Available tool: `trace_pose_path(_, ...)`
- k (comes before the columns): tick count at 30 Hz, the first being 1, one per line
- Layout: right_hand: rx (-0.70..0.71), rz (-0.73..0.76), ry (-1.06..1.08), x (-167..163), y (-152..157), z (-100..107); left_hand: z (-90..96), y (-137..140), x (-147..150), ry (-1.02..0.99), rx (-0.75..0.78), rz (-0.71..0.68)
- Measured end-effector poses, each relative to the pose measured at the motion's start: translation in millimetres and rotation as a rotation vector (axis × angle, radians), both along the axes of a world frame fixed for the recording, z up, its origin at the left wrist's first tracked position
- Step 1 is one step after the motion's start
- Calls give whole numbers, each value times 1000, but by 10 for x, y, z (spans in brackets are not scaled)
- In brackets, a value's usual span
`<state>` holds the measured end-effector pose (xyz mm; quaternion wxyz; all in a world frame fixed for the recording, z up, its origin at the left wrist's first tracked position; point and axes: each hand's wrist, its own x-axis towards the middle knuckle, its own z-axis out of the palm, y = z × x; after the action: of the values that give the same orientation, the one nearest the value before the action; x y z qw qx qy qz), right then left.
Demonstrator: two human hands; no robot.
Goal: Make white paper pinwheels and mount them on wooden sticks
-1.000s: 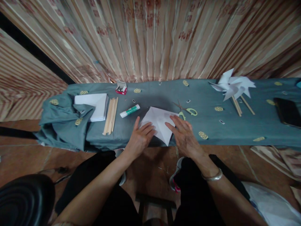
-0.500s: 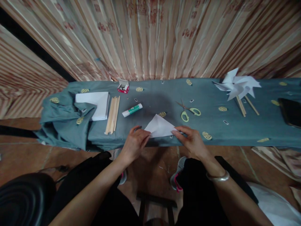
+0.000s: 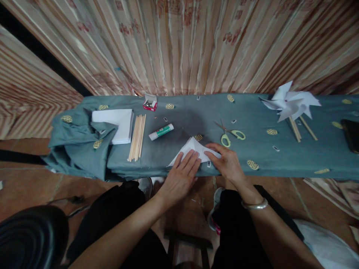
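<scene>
A white sheet of paper folded into a triangle (image 3: 193,145) lies at the front edge of the cloth-covered table. My left hand (image 3: 183,173) rests flat on it, fingers stretched out over its lower middle. At the paper's right corner, my right hand (image 3: 224,158) pinches the edge between thumb and fingers. Beyond the paper to the left lies a glue stick (image 3: 161,132) with its cap on. Scissors with green handles (image 3: 230,135) lie partly spread to the right, behind my right hand.
Wooden sticks (image 3: 137,138) lie beside a stack of white paper (image 3: 125,129) at left. A small red box (image 3: 150,103) of metal pieces stands open behind. Paper pinwheels (image 3: 290,101) on sticks and a dark phone (image 3: 350,135) lie at right. A curtain (image 3: 179,48) hangs behind.
My left hand has moved right from the paper's left corner and now lies flat on it. My right hand keeps its hold on the right corner. The view has shifted slightly.
</scene>
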<state>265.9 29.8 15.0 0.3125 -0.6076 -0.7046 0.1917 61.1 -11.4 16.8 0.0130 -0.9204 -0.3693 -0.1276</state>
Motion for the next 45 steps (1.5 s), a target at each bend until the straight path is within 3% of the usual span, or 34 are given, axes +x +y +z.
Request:
trace_pose_path(9, 162, 82, -136, -13, -41, -53, -111, 67, -13, 39, -105, 31)
trace_pose_path(33, 148, 78, -198, -30, -20, -51, -169, 93, -15, 33, -152, 39)
trace_pose_path(40, 191, 76, -287, -108, -151, -44, -230, 77, -10, 68, -112, 40)
trace_pose_path(45, 209, -7, -348, -233, -255, -95, -207, 65, -1, 107, -112, 40)
